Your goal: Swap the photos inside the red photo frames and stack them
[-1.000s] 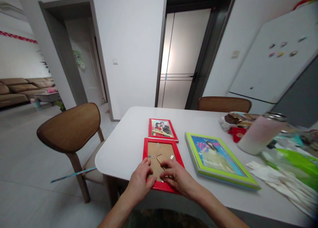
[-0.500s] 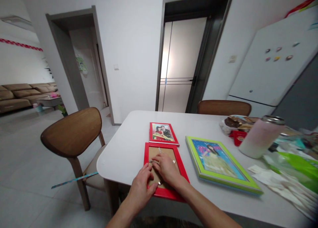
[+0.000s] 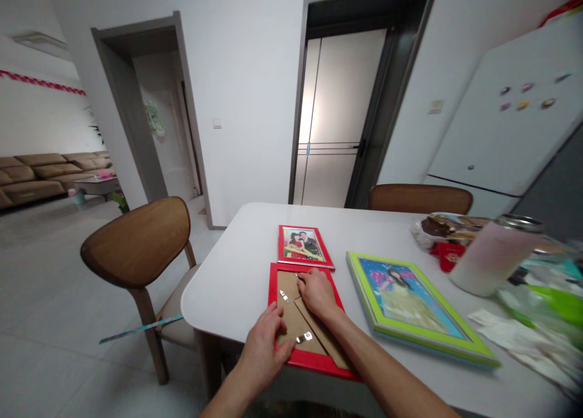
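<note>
Left hand low, thumb apart from fingers; right hand farther forward, back upward, fingers bent; forearms bare.

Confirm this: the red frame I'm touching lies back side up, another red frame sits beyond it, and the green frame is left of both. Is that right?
Not quite: the head view shows the green frame right of both, not left. Otherwise correct: the nearer red frame lies back side up, the farther red frame beyond it.

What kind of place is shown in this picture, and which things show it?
It looks like a home, probably a dining area: a white table with wooden chairs, a fridge with magnets, and a sofa in the room beyond.
</note>
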Tool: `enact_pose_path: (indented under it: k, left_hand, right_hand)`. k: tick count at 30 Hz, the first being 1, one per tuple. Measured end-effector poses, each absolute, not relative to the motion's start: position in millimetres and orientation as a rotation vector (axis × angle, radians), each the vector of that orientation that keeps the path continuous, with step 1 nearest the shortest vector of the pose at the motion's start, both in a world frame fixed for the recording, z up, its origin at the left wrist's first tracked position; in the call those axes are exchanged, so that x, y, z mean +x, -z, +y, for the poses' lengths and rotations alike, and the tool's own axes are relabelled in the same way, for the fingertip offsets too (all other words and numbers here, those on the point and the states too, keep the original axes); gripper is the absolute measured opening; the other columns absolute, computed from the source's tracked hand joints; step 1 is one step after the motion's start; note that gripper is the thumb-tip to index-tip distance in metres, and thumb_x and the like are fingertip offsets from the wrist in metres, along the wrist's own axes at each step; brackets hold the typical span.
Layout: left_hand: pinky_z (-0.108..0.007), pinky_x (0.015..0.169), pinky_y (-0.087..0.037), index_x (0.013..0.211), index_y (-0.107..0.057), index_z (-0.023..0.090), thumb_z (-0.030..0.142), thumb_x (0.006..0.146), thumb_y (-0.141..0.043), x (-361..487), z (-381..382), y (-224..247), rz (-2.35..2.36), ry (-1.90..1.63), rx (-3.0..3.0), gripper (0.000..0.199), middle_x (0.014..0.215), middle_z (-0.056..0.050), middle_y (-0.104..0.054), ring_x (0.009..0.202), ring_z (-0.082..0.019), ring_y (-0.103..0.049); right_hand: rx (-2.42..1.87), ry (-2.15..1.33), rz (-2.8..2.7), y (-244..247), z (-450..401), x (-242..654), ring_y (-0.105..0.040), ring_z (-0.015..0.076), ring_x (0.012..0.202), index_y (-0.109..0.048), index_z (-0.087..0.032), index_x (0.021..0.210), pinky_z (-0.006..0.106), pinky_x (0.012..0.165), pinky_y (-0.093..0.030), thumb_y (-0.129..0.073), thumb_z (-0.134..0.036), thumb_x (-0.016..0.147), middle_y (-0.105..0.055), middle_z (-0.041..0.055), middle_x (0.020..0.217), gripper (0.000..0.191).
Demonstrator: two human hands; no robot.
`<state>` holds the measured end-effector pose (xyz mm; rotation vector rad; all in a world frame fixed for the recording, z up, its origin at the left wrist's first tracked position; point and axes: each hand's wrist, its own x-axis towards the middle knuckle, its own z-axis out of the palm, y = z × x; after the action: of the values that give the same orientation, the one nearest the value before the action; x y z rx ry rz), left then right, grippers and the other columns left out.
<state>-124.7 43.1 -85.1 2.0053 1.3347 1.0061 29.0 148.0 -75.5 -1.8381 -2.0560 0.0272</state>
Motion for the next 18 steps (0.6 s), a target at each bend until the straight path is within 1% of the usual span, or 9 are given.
enact_pose_path:
  k: [4, 9, 12, 14, 16, 18]
  left_hand:
    - [-0.036, 0.096, -0.031, 0.076, -0.05, 0.02, 0.013, 0.064, -0.055, -125, 43, 84, 1.339, -0.997, 2.02, 0.015, 0.117, -0.008, -0.05, 0.118, -0.021, -0.034]
    - [-0.036, 0.096, -0.031, 0.078, -0.05, 0.02, 0.014, 0.064, -0.055, -124, 42, 84, 1.343, -1.014, 2.016, 0.016, 0.117, -0.007, -0.049, 0.118, -0.02, -0.034]
    - [-0.036, 0.096, -0.031, 0.079, -0.051, 0.02, 0.014, 0.064, -0.055, -124, 42, 84, 1.34, -1.025, 2.007, 0.017, 0.118, -0.007, -0.049, 0.118, -0.021, -0.034]
    - [-0.036, 0.097, -0.031, 0.08, -0.051, 0.02, 0.013, 0.063, -0.056, -125, 41, 83, 1.336, -1.037, 1.995, 0.018, 0.118, -0.008, -0.048, 0.118, -0.021, -0.034]
    - [-0.037, 0.097, -0.03, 0.083, -0.052, 0.019, 0.013, 0.064, -0.055, -125, 42, 83, 1.327, -1.05, 1.984, 0.021, 0.12, -0.008, -0.047, 0.118, -0.022, -0.034]
    - [-0.038, 0.098, -0.029, 0.087, -0.052, 0.019, 0.013, 0.063, -0.055, -125, 42, 84, 1.315, -1.062, 1.976, 0.025, 0.121, -0.008, -0.046, 0.118, -0.022, -0.034]
  right_hand:
    - [-1.849, -0.037, -2.056, 75, 151, 27, -0.047, 0.0209, 0.085, -0.061, -0.024, 0.096, 0.028, 0.067, -0.032, -0.038, -0.031, 0.078, -0.057, 0.0087, 0.089, 0.03]
    - [-1.773, -0.054, -2.1, 63, 128, 37, -0.048, 0.0181, 0.086, -0.055, -0.02, 0.106, 0.026, 0.072, -0.033, -0.04, -0.032, 0.077, -0.057, 0.0073, 0.093, 0.035]
    - [-1.686, -0.154, -2.178, 59, 98, 51, -0.049, 0.0173, 0.083, -0.058, -0.021, 0.1, 0.025, 0.071, -0.034, -0.043, -0.039, 0.074, -0.057, 0.0067, 0.09, 0.035]
    - [-1.649, -0.219, -2.231, 60, 80, 59, -0.05, 0.018, 0.081, -0.059, -0.021, 0.096, 0.025, 0.07, -0.035, -0.05, -0.043, 0.068, -0.056, 0.0067, 0.088, 0.037]
    - [-1.636, -0.242, -2.245, 63, 69, 61, -0.05, 0.0188, 0.082, -0.058, -0.022, 0.099, 0.026, 0.07, -0.036, -0.054, -0.041, 0.063, -0.055, 0.0069, 0.089, 0.041]
    - [-1.636, -0.268, -2.216, 65, 66, 61, -0.049, 0.019, 0.084, -0.058, -0.02, 0.1, 0.026, 0.073, -0.036, -0.054, -0.035, 0.063, -0.054, 0.0078, 0.09, 0.041]
